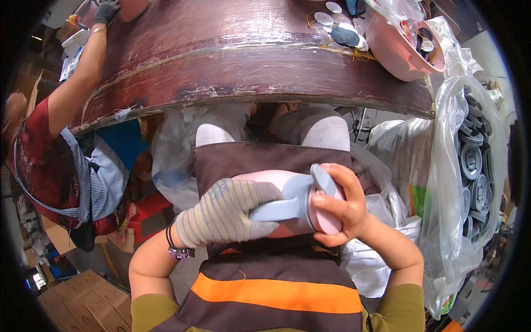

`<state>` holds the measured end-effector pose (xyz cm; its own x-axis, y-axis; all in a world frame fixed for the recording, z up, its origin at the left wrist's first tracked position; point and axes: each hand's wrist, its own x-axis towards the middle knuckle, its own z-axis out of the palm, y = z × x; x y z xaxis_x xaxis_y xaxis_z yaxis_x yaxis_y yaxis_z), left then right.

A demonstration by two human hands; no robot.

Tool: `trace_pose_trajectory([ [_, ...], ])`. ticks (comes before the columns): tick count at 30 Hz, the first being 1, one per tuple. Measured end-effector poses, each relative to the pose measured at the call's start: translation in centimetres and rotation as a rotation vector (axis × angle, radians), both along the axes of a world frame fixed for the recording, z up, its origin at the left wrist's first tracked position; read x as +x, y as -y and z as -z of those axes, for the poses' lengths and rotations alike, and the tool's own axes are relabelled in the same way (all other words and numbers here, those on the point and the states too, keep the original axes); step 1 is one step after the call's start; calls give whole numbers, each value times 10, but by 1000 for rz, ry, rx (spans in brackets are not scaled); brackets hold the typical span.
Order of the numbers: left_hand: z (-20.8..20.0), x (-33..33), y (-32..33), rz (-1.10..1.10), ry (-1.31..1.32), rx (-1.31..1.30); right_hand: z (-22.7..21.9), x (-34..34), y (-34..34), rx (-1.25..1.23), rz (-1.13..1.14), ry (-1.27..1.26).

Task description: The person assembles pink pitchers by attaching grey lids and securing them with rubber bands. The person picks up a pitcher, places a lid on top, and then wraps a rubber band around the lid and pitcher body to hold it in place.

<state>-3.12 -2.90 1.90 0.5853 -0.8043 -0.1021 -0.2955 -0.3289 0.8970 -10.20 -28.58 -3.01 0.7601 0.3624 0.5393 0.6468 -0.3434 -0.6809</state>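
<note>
Above my lap, over the brown apron [238, 157], a pink jug [265, 176] with a blue-grey collar lies on its side. My left hand [229, 213], in a striped knit glove, is closed around the jug's blue-grey handle [276, 210]. My bare right hand [345, 207] wraps the jug's lid end, its thumb and fingers pressed against the pink lid [327, 218]. Beside those fingers a blue-grey lever or spout piece [322, 178] sticks up. The jug's far side and part of its body are hidden by my glove.
Ahead stands a worn dark-red table [221, 61]. On its right are a pink basin [395, 50] and several round tags [343, 34]. A clear bag of grey round parts [473, 160] stands at the right. A co-worker's gloved hand [106, 10] is far left; cardboard boxes [83, 304] lie lower left.
</note>
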Motion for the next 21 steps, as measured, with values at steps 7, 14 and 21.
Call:
trace_pose_trajectory([
  [7,4,-45,30,122,-310,40,1,13,3,-180,368,-400],
  [14,19,-14,-4,-232,-315,-125,-34,24,43,-414,-77,-377],
  [21,28,-36,31,-292,332,-42,-38,0,23,-700,302,-435],
])
